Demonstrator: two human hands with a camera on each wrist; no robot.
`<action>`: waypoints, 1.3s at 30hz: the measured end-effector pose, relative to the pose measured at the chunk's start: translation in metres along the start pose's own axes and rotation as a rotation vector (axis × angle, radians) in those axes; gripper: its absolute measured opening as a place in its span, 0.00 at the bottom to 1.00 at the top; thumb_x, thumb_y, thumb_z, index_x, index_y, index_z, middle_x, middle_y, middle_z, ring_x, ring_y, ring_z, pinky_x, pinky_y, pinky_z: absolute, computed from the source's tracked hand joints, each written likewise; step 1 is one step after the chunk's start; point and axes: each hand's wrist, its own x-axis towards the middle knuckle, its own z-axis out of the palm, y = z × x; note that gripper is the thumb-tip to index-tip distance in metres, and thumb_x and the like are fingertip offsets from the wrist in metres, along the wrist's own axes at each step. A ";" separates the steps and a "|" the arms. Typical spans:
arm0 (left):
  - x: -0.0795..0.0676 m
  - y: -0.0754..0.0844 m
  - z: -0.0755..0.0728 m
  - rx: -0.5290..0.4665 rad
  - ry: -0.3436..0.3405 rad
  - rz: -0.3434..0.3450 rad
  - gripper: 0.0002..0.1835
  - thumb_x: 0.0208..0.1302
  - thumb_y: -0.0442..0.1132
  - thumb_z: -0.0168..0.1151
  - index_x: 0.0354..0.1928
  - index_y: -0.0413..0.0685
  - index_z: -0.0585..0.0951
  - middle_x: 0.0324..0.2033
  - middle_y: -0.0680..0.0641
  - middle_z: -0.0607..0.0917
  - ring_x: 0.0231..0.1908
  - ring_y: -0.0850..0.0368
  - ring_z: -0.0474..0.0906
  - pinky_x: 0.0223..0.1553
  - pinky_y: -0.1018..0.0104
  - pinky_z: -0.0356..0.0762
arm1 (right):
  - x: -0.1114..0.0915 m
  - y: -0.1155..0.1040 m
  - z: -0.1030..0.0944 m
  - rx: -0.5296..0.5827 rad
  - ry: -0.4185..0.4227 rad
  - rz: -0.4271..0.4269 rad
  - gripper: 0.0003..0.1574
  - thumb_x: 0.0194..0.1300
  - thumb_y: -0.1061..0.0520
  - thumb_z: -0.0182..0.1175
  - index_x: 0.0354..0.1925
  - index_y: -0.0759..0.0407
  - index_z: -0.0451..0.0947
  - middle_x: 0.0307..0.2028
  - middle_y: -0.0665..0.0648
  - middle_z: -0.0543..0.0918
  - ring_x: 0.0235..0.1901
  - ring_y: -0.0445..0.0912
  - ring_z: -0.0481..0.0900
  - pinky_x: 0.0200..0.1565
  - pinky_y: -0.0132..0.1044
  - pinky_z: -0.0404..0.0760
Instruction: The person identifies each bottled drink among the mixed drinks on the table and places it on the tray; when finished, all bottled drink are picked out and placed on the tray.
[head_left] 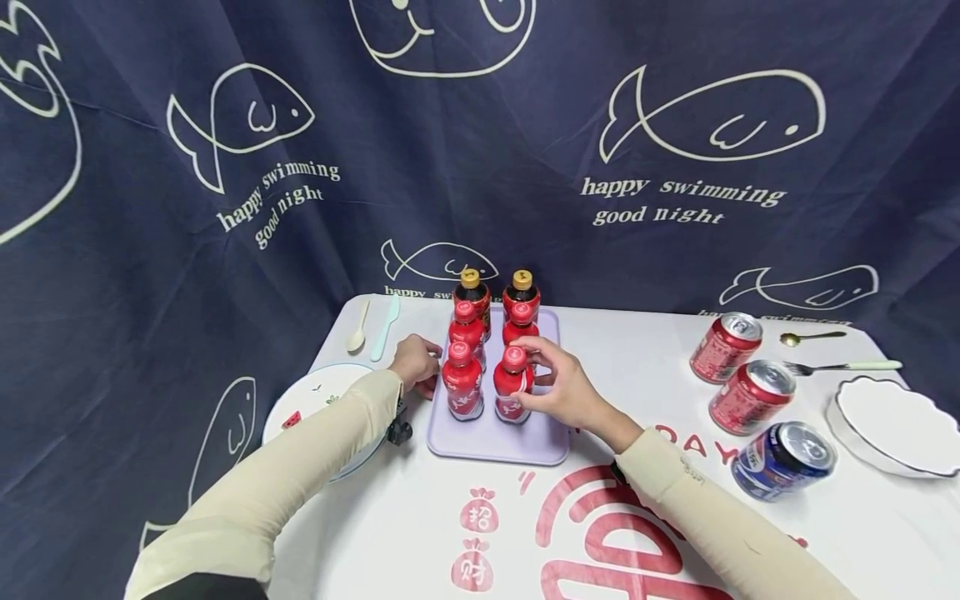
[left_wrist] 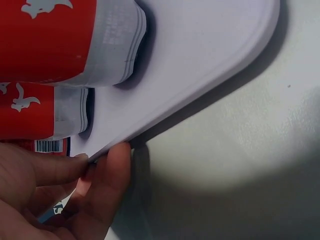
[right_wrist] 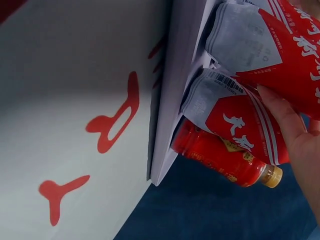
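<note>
On a lilac tray [head_left: 480, 448] stand several small red bottles with red caps, with two dark bottles with gold caps behind them. My right hand [head_left: 572, 390] grips the front right red bottle [head_left: 513, 385], thumb low on its right side and fingers up by the cap. The bottle stands upright beside the front left red bottle [head_left: 462, 383]. At the tray's left edge is my left hand [head_left: 415, 364]. In the left wrist view its thumb [left_wrist: 65, 167] and fingers pinch the tray rim, thumb on top and fingertips beneath.
Left of the tray lie a patterned plate [head_left: 309, 385], partly under my left sleeve, a spoon [head_left: 357, 335] and a pale blue knife [head_left: 386, 327]. To the right are two red cans [head_left: 726, 348], a blue can [head_left: 780, 462], a fork [head_left: 840, 367], a small spoon [head_left: 813, 337] and a white dish [head_left: 896, 425].
</note>
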 end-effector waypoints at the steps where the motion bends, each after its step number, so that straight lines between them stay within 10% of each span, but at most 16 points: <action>1: 0.000 0.000 0.000 -0.001 -0.002 -0.001 0.21 0.53 0.24 0.55 0.50 0.41 0.78 0.20 0.36 0.81 0.12 0.48 0.78 0.15 0.55 0.83 | 0.000 0.001 0.000 0.002 -0.002 0.001 0.42 0.44 0.70 0.69 0.58 0.63 0.65 0.49 0.61 0.76 0.43 0.55 0.80 0.38 0.49 0.86; 31: 0.005 0.005 -0.001 -0.013 -0.034 -0.020 0.20 0.51 0.23 0.56 0.49 0.41 0.77 0.20 0.35 0.82 0.14 0.47 0.79 0.17 0.53 0.83 | -0.001 0.013 -0.016 0.052 -0.045 0.088 0.42 0.48 0.67 0.68 0.60 0.64 0.61 0.51 0.66 0.74 0.50 0.61 0.73 0.46 0.58 0.80; 39: 0.007 0.011 -0.030 0.173 0.009 0.176 0.13 0.50 0.27 0.58 0.41 0.39 0.81 0.22 0.39 0.83 0.15 0.50 0.80 0.16 0.58 0.83 | -0.005 0.014 -0.049 -0.212 0.082 0.113 0.16 0.57 0.61 0.63 0.45 0.62 0.76 0.42 0.58 0.81 0.44 0.51 0.80 0.42 0.43 0.85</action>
